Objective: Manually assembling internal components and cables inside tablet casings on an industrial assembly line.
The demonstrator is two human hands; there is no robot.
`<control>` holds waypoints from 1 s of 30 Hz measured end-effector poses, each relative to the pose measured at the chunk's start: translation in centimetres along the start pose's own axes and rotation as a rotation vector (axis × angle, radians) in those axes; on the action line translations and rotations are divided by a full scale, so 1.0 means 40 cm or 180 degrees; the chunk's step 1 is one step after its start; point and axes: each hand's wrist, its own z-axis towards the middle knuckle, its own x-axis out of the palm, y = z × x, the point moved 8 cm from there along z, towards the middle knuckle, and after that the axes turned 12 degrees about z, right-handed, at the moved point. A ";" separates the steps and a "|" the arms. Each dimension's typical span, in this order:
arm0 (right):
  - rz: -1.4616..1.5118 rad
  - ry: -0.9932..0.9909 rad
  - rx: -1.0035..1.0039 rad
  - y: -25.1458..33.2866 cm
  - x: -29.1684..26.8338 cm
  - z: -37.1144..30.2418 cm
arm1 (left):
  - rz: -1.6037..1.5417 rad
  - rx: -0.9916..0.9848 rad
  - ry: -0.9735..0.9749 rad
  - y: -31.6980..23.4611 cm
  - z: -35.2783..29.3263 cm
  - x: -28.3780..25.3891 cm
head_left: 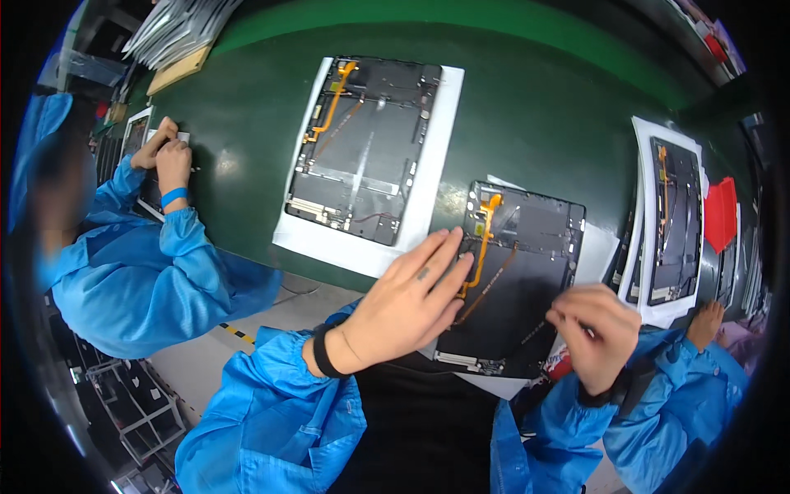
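Note:
In front of me lies an opened tablet housing (527, 288), black inside, with an orange flex cable (487, 239) along its left side and a thinner brown strip (494, 284) running diagonally. Stretched fingers of my left hand (399, 300) rest on the housing's left edge, holding nothing that I can see. Over the right edge, my right hand (599, 333) has thumb and fingertips pinched together. Whatever is between them, if anything, is too small to make out. White sheet material (597, 259) shows beneath the housing.
A second tablet housing (366, 156) lies on white foam (444, 140) beyond my left hand. At right are another housing (676, 222) and a red piece (721, 216). Co-workers in blue sleeves sit on both sides of the green table (247, 99). Stacked sheets (177, 33) stand far left.

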 end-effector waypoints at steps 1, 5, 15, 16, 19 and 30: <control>0.0014 -0.0045 0.0123 -0.019 -0.002 0.016 | -0.0004 0.0012 0.0037 0.011 0.003 -0.004; 0.0059 0.0017 0.0108 -0.072 0.007 0.064 | 0.0170 0.0060 0.0257 0.036 0.019 -0.017; -0.0352 0.0358 -0.0221 -0.107 0.011 0.097 | -0.0226 0.0821 -0.0076 -0.115 0.000 0.006; -0.0377 0.0388 -0.0109 -0.126 0.018 0.098 | -0.0176 0.0821 0.0038 -0.111 -0.008 0.023; -0.0527 0.0524 0.0053 -0.151 0.033 0.116 | -0.0226 0.0864 0.0180 -0.092 -0.017 0.038; -0.0619 0.0465 -0.0222 -0.168 0.040 0.138 | 0.0167 0.1039 0.0326 -0.091 -0.017 0.037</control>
